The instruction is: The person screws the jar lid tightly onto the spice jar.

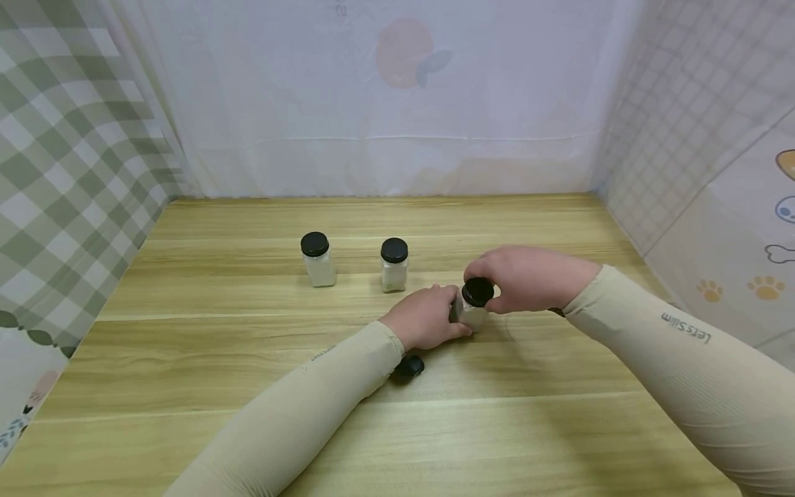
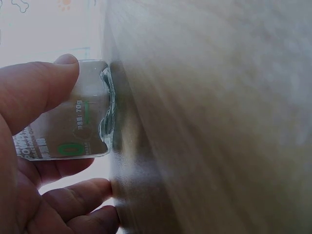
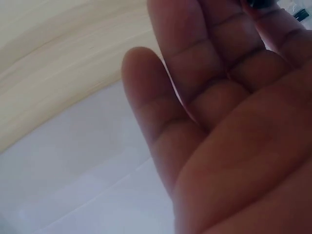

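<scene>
A small square glass jar (image 1: 472,316) with a black lid (image 1: 478,292) stands between both hands on the right half of the table. My left hand (image 1: 428,317) grips the jar's body from the left. In the left wrist view, thumb and fingers lie around the clear glass (image 2: 73,122), which bears white and green print; its bottom is right at the tabletop. From the right, my right hand (image 1: 528,279) pinches the black lid between thumb and fingers. The right wrist view shows mostly palm and fingers (image 3: 229,97), with a bit of black lid at the top edge.
Two more black-lidded jars, one at the left (image 1: 319,262) and one nearer the middle (image 1: 394,266), stand upright farther back on the wooden table (image 1: 248,304). A small black device (image 1: 408,367) sits at my left wrist. Curtains hang behind and at both sides.
</scene>
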`<state>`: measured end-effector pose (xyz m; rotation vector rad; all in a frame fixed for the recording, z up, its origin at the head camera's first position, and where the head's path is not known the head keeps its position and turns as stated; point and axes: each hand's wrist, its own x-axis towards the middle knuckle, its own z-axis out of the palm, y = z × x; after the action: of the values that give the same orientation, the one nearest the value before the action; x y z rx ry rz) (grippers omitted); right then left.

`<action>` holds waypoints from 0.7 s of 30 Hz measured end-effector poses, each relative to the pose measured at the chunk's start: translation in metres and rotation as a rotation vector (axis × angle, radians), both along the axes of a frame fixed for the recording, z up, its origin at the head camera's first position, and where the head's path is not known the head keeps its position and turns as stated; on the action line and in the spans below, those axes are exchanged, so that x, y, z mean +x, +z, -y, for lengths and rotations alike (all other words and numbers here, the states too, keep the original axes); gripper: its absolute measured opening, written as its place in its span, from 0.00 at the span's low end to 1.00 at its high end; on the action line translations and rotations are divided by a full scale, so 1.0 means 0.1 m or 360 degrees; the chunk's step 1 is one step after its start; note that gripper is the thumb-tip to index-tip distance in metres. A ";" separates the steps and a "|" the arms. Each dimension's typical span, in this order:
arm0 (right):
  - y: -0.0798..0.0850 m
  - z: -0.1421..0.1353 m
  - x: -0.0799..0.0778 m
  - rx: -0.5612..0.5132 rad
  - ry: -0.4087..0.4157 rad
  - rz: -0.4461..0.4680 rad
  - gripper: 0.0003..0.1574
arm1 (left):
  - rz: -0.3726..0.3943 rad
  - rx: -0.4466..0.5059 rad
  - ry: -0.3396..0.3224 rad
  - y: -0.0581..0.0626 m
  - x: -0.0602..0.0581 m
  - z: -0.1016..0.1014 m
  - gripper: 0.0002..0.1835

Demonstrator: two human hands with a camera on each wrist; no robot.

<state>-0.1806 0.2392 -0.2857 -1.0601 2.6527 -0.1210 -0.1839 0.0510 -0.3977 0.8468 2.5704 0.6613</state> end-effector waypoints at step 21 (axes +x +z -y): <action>0.00 0.03 0.00 0.0035 -0.0119 0.0070 0.11 | 0.0000 0.0004 0.0002 -0.02 -0.01 0.00 0.19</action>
<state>-0.1809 0.2361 -0.2857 -0.9408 2.6485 -0.1287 -0.1844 0.0512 -0.3993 0.8456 2.5708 0.6650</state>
